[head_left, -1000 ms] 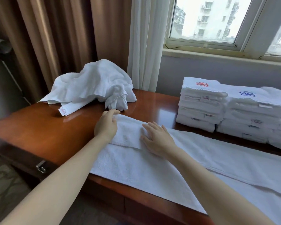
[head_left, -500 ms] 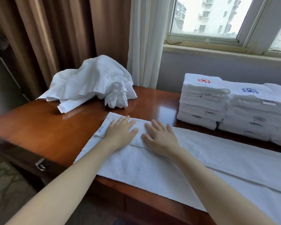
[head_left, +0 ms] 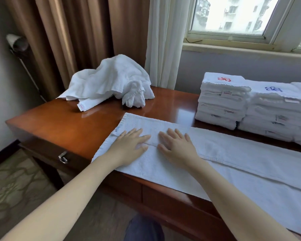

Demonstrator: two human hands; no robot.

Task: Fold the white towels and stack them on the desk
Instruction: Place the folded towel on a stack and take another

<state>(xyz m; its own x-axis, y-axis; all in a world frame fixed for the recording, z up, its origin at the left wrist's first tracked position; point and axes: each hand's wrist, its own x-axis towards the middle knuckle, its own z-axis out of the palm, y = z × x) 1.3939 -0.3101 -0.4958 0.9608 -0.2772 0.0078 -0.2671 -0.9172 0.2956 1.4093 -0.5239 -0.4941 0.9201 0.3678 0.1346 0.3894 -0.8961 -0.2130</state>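
While towel [head_left: 241, 153] lies on desk [head_left: 68, 129], left hand [head_left: 130, 146] pressing, right hand [head_left: 177, 147] pressing, grips apart.

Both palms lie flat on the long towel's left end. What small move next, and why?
Likely slide the right hand rightward along the towel while the left hand pins its end: the lengthwise fold's edge runs far rightward beyond both hands.

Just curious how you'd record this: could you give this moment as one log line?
left hand: flat on spread towel | right hand: flat beside it | crumpled towels: desk, back left | folded stacks: back right
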